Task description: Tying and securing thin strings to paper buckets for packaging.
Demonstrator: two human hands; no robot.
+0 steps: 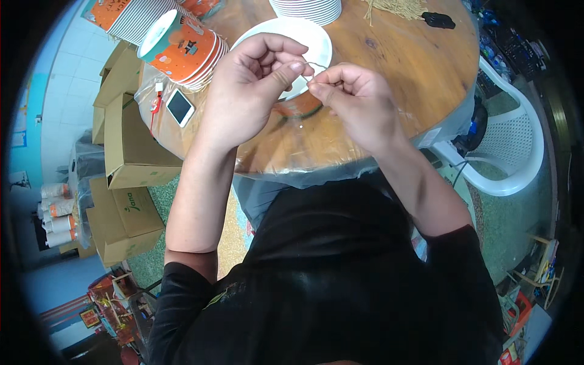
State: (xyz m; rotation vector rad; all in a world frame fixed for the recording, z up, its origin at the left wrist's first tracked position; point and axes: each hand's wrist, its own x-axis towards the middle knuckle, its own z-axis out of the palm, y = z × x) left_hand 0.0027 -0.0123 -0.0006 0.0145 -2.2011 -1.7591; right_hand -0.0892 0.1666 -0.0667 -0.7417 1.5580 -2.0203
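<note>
A thin beige string (316,64) runs between my two hands over the table. My left hand (246,82) is closed, with thumb and forefinger pinching the string and the other fingers curled. My right hand (362,106) pinches it too, thumb against forefinger, its tips almost touching the left ones. Below and behind the hands is a round white paper tub or lid (317,38), partly hidden by the left hand. How the string is looped at the fingertips is too small to make out.
The round wooden table (420,73) has a clear plastic cover. On it are stacked orange paper buckets (185,52), white stacked tubs (307,11), a bundle of beige strings (395,7), a black item (438,20) and a phone (180,107). Cardboard boxes (137,143) and a white chair (517,131) flank it.
</note>
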